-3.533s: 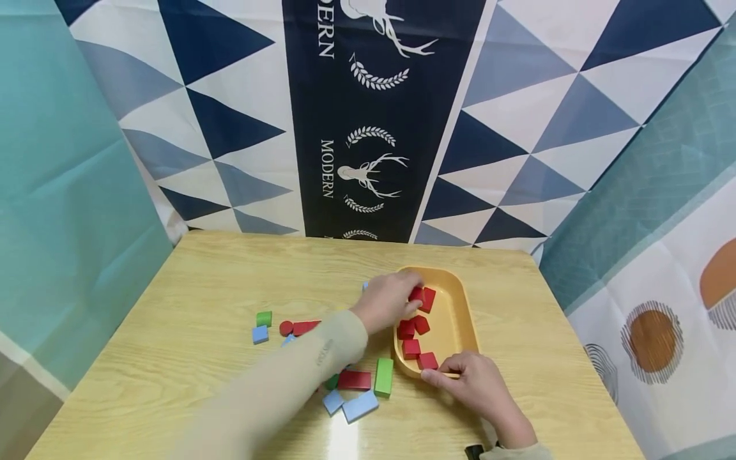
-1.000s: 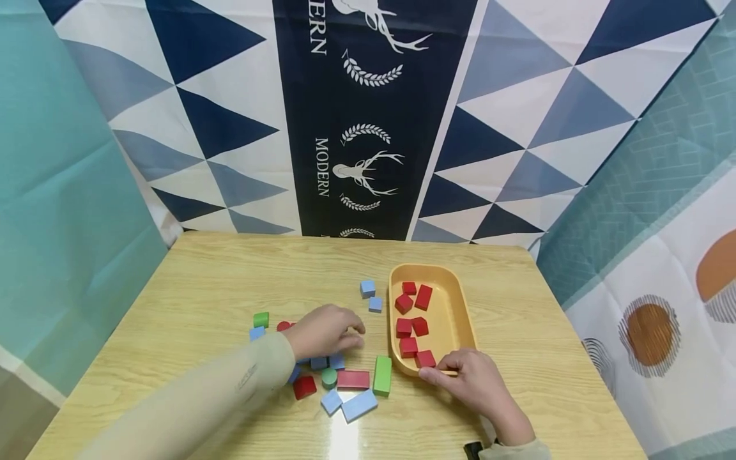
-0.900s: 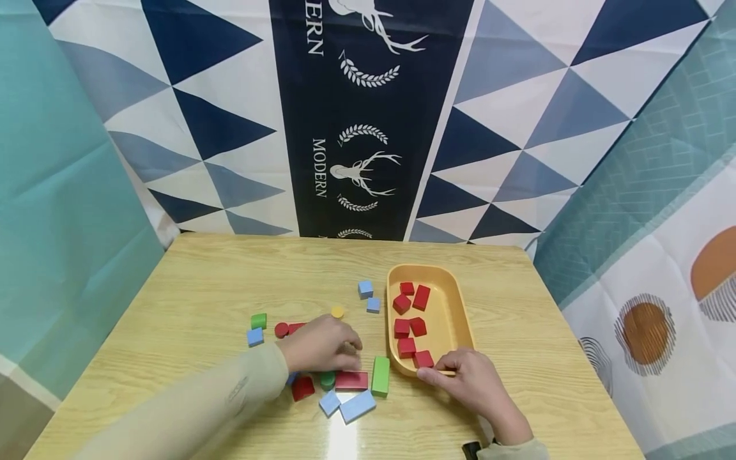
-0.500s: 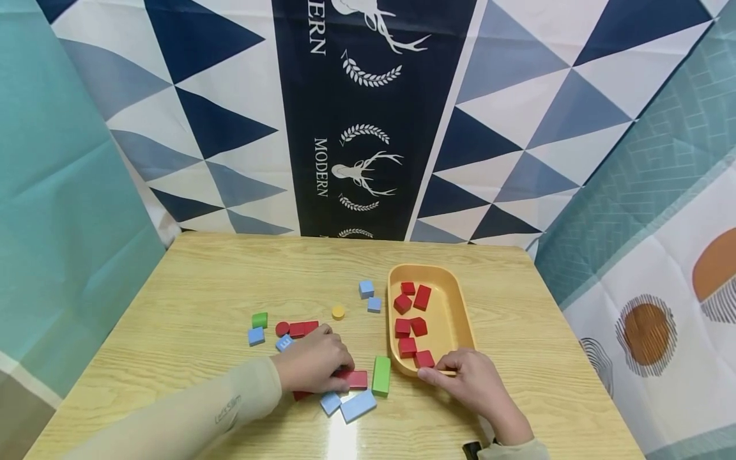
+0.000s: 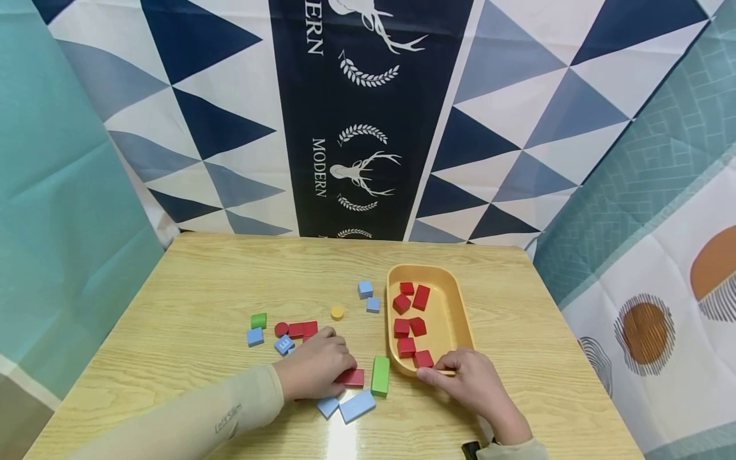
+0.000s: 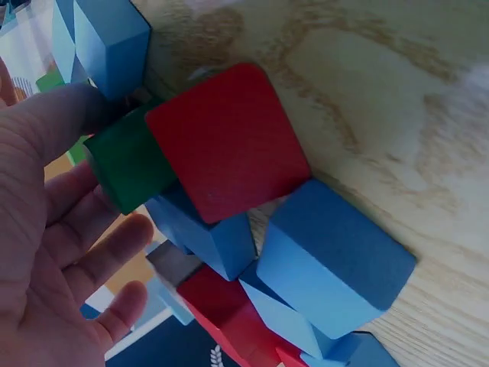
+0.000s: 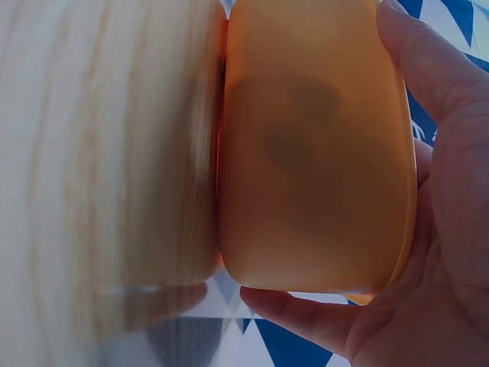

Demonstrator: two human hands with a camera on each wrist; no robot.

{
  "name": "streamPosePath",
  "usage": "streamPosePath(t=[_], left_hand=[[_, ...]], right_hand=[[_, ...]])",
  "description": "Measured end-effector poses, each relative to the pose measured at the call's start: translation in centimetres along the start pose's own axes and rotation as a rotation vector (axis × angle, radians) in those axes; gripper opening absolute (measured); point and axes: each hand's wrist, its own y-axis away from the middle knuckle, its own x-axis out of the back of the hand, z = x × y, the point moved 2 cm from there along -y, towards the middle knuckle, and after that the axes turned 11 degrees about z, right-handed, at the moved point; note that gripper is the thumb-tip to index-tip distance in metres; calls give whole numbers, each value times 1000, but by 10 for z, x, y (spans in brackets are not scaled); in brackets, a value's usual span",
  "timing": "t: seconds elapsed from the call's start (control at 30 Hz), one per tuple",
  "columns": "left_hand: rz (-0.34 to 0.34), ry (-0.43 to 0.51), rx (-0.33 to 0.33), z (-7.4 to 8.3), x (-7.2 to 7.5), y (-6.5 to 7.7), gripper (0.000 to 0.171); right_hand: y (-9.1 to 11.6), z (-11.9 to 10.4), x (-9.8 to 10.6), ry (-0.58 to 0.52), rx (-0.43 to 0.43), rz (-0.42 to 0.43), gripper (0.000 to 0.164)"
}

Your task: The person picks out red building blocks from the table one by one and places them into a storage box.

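Note:
My left hand (image 5: 316,367) is low over the cluster, thumb and fingertips round a long red block (image 5: 351,378). In the left wrist view a green cylinder block (image 6: 134,157) lies beside the thumb, with another red block (image 6: 233,145) and a blue block (image 6: 336,256) nearby; the pinched block is mostly hidden there. My right hand (image 5: 474,383) grips the near rim of the orange tray (image 5: 460,300), thumb on the edge. The right wrist view shows fingers bent round the tray's outer wall (image 7: 321,191). Several red blocks (image 5: 406,347) lie inside it, along its left half.
Right of the left hand stands a green block (image 5: 380,377), with a long blue block (image 5: 357,406) in front. Behind are a yellow disc (image 5: 337,312) and two blue cubes (image 5: 365,289). Farther left lie a red disc (image 5: 281,329), a green block (image 5: 259,321) and a blue cube (image 5: 255,337).
My left hand has left a red block in the tray, moved back left and lowered onto the cluster, closing round the long red block. My right hand has kept its grip on the tray.

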Motion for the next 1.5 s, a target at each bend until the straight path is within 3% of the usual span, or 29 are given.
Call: streamPosePath(t=[0.13,0.3,0.43,0.6,0.77,0.93,1.03,1.17,1.27,1.4,1.5], left_hand=[[50,60,28,0,9,-1,24],[131,191,125,-5,28,-12,32],[215,226,202,-9,40,-35,33],[225,232,273,-8,36,-77,33],[193,158,312,-4,14,-121,29],[136,-14,313,-2,-12,-144,23],[148,-112,328,-1,-19,-150,23],[178,-170,388,0,-23,-153,21],[143,-204,412,3,-25,-154,19],[73,-249,389,6,-27,-153,19],[68,-244,380,7,-28,-153,20]], right_hand=[[0,-1,-1,-3,10,9,34],[0,-1,-2,0,16,13,34],[0,1,-2,1,24,18,34],[0,1,-1,-3,42,30,32],[0,1,-1,-8,38,35,31],[0,0,-1,-1,30,17,32],[0,0,-1,12,23,12,33],[0,-1,0,22,16,6,33],[0,-1,0,23,22,5,33],[0,0,-1,23,23,9,32],[0,0,-3,23,17,3,33]])
